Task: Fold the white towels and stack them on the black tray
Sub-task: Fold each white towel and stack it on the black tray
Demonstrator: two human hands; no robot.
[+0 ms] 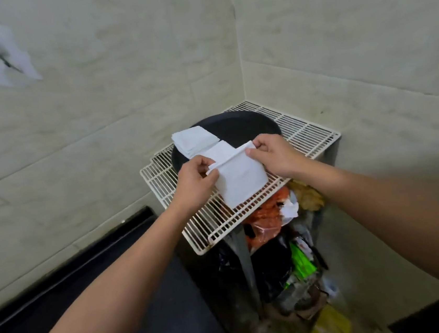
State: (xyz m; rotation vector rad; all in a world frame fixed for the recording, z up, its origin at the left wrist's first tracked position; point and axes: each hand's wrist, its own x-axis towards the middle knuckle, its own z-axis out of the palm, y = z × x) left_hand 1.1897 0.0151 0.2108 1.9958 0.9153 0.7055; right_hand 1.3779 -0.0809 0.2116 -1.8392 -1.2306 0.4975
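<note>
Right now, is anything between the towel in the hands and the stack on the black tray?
Nothing visible. The towel, pinched by the left hand and right hand, hangs at the black tray rim; the folded stack sits just beyond, with its top bare.

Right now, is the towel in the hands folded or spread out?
Partly folded: the towel shows a doubled top edge pinched by the left hand and right hand.

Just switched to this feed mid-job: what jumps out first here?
At centre, the left hand and right hand pinch the top edge of a white towel hanging over a white wire rack. Behind it, a stack of folded towels sits on the left of the black tray. Below the rack, colourful rubbish fills a bin.
</note>
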